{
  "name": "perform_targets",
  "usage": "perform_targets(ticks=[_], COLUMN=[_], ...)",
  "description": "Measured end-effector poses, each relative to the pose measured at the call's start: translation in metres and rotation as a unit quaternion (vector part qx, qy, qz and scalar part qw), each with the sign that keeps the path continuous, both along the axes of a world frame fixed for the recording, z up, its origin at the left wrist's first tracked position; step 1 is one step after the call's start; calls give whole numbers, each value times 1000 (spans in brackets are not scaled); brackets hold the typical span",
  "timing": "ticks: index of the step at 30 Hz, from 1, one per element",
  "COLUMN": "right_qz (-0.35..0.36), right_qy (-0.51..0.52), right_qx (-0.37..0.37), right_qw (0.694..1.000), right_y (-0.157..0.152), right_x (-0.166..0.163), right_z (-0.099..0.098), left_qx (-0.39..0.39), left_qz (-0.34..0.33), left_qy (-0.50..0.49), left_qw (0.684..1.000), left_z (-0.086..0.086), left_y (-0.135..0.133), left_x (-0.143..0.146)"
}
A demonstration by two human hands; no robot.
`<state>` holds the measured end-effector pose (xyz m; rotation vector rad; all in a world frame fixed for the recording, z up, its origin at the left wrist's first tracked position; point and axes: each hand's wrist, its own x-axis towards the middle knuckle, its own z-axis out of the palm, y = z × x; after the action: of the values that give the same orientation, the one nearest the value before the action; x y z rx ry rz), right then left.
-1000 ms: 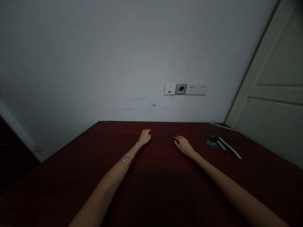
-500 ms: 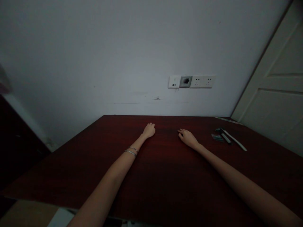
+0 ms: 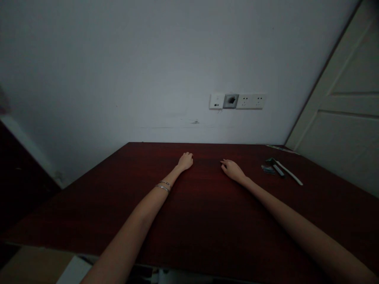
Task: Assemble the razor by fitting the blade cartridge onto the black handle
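Observation:
My left hand point(image 3: 185, 161) rests palm down on the dark red-brown tabletop point(image 3: 189, 221), near its far side. The fingers look short from this angle and point toward the wall, with small gaps between the tips; nothing shows in them. Two thin silver bracelets point(image 3: 163, 186) circle that forearm. To the right, my right hand point(image 3: 232, 170) also lies palm down on the wood. Its fingers reach to the left, the thumb is apart from them, and I see no object in its grasp. A bare strip of tabletop separates the two hands.
Right of my right hand lie a small clear packet point(image 3: 268, 169), a grey-and-black bar-shaped item point(image 3: 278, 170) and a long white strip point(image 3: 289, 173). A flat patterned strip point(image 3: 282, 149) lies at the back corner. Behind stands a wall with sockets point(image 3: 250, 101); a panelled door point(image 3: 346, 122) is right.
The view has shifted slightly, so the sockets and table items sit a little further left and higher. Both hands keep their places on the table.

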<state>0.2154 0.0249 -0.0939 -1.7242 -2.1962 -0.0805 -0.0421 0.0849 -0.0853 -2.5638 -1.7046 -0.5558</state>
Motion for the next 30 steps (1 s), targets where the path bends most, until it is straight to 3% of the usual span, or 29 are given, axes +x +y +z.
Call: perform_targets(ticks=[5,9,12,16,19,22,30], right_qz=[16,-8,-61,-172,-245,-258,-307], right_qy=[38,27,-3,-1,38,61,52], right_qx=[11,65,81,40,15,-16,-54], right_qw=[999,997,995,984,969,964,949], right_y=[-5,-14,-23,-35,-48,-59,-52], right_x=[2,19,54,126,176,202,207], right_z=[6,27,49,67,65,55,33], left_qx=[3,8,8,2,-5,-11,-19], left_qz=[-4,-6,-8,-5,5,27,34], left_qy=[-4,-9,-14,-26,-47,-78,-154], left_qw=[1000,1000,1000,1000,999,997,987], left_z=[2,2,3,4,6,9,21], left_y=[-1,0,0,2,5,10,18], left_x=[-1,-2,-3,-3,-3,0,27])
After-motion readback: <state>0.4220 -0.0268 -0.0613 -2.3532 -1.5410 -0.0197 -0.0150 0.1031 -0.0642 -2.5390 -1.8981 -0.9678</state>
